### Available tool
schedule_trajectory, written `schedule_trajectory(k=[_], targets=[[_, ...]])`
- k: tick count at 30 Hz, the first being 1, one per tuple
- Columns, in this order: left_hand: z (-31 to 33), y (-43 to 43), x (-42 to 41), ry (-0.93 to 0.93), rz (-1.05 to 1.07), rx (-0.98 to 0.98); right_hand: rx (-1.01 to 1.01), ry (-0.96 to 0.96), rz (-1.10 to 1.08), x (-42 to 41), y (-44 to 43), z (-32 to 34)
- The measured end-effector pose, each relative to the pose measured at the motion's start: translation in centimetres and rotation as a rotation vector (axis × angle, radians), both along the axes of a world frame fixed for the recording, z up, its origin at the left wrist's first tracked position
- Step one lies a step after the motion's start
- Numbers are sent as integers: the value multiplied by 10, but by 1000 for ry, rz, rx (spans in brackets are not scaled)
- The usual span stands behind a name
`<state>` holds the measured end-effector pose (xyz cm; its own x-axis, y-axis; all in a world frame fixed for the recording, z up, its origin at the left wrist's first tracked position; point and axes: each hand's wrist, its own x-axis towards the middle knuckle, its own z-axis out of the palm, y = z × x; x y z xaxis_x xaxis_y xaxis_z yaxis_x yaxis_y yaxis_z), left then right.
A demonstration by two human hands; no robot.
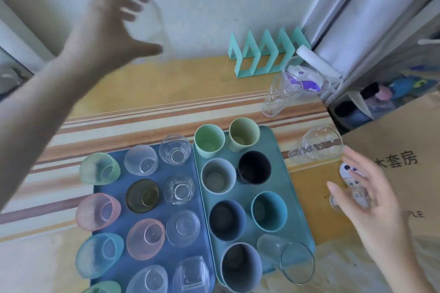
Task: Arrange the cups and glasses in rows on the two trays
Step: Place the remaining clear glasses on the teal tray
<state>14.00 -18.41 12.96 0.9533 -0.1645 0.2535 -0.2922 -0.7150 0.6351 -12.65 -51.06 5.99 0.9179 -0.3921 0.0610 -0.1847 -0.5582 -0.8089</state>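
Note:
A blue tray (204,228) holds several tinted and clear glasses in rows. Beside it on the right, a teal tray (289,200) carries several plastic cups and one clear tall glass (289,258) at its near right corner. My left hand (112,26) is raised high at the upper left, blurred, gripping a clear glass (152,24). To the right of the teal tray, my right hand (371,207) wraps around a clear printed glass (352,183). Just behind that hand stands another clear glass (314,147). Two more clear glasses (283,93) stand farther back.
A mint green rack (264,54) stands at the back of the wooden table. A cardboard box (404,157) fills the right side. A grey cabinet (357,19) rises at the upper right. Crinkled plastic sheet (333,269) lies at the near right.

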Motion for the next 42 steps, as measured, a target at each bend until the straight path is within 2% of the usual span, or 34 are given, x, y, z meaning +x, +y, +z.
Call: schedule_trajectory(k=[6,10,13,14,17,18,22,24,31,37,42], targets=[[0,-137,-75,99,-458,-4,-30,-25,166,39,26,18],[-11,-197,-123,128,-649,48,-160,-70,40,38,15,26],[-25,-223,-149,96,-713,138,-141,-50,-32,21,-3,21],[-30,-229,-154,155,-742,134,-112,-22,-44,13,-9,16],[-46,-238,-159,530,-872,65,-52,48,-65,-17,-24,-10],[-53,-239,-155,575,-895,50,-10,75,-64,-30,-27,-20],[-83,-236,-126,406,-844,139,205,151,-46,-78,-31,-59],[-96,-234,-116,377,-792,153,252,187,-52,-95,-31,-76],[-122,-225,-98,349,-710,198,228,234,-43,-115,-34,-110],[-134,-231,-89,340,-692,234,66,323,34,-118,-33,-125],[-142,-250,-82,352,-714,281,54,278,12,-123,-38,-130]])
